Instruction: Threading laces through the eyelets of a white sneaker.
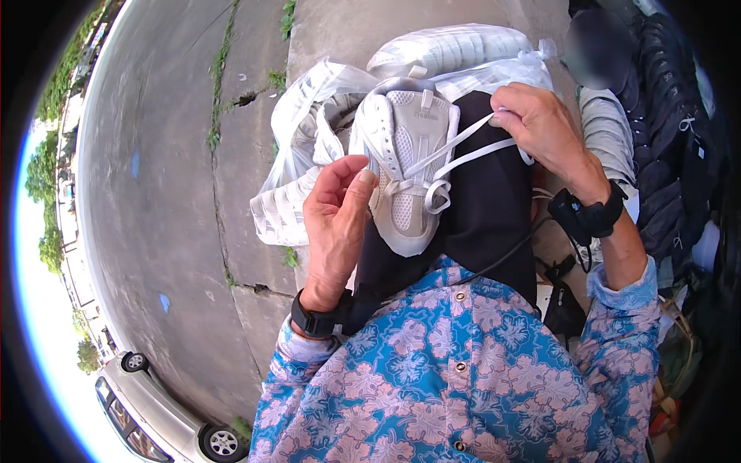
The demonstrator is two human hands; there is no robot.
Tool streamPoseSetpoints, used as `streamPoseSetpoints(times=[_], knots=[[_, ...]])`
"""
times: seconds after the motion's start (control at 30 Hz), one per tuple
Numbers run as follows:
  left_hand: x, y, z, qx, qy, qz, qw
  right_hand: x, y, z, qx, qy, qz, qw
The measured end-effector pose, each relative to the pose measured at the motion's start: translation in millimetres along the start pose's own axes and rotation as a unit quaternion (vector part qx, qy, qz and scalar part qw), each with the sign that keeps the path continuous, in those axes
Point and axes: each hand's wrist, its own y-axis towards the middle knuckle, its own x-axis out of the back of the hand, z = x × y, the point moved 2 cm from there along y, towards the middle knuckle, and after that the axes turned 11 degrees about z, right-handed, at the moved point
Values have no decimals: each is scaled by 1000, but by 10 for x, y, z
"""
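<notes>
On my lap, across black trousers (486,208), lies a white and pale grey sneaker upper (401,224) with a mesh tongue. White shoelace (471,154) runs through some of its eyelets and crosses in a loose loop. My right hand (540,127) pinches a lace strand between thumb and fingers, drawn up to the right of the upper. A second strand slants below it. My left hand (336,204) is beside the upper's left edge, thumb and index finger apart, with nothing visible between them. Its other fingers are curled and partly hidden.
Clear plastic bags (297,123) of stacked white uppers lie beyond and left of my knees. At the right are a white stack (606,131) and a tall black stack (668,154) of similar pieces. A cable (505,262) crosses my lap. A silver car (154,413) stands far left.
</notes>
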Motion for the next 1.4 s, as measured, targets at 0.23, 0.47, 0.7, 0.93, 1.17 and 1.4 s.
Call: streamPoseSetpoints(times=[0.23, 0.47, 0.7, 0.93, 1.17, 1.4], knots=[[-26, -28, 93, -28, 52, 121, 991, 20, 51, -16, -7, -11, -8, 1000], [74, 69, 41, 110, -156, 131, 973, -3, 64, -54, -19, -37, -17, 999], [7, 105, 79, 173, -273, 128, 938, 128, 69, -337, -34, -117, -54, 991], [-23, 85, 116, 91, -205, 141, 964, 249, 24, -597, -61, -115, -76, 989], [-287, 164, -185, -49, 297, 215, 929, -44, -23, 266, 40, 45, 51, 997], [-414, 287, -243, -128, 445, 251, 850, -205, -109, 321, 100, -40, 82, 991]])
